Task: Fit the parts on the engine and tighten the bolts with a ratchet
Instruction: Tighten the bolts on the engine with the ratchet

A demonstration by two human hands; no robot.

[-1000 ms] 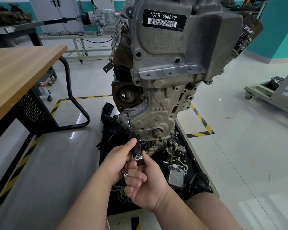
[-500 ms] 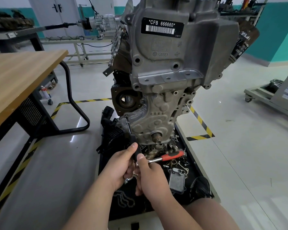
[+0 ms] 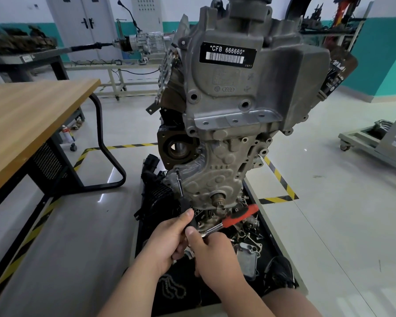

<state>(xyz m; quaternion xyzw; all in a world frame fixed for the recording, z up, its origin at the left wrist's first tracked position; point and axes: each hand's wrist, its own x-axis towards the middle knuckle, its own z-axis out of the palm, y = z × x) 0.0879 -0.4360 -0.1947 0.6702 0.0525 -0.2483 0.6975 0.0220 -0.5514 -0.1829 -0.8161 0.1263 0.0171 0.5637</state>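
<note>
Fingers: L hand curled round black extension bar, R hand gripping ratchet head, below engine.

Blocked at 12 o'clock by engine; hemmed at 10 o'clock by wooden table and its black leg. Crowded at 4 o'clock with loose parts in black tray. Passable at 3 and 8 o'clock over bare floor.

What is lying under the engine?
A black tray holding loose bolts, metal parts and a chain. The left hand, the right hand and the engine hide its middle.
</note>
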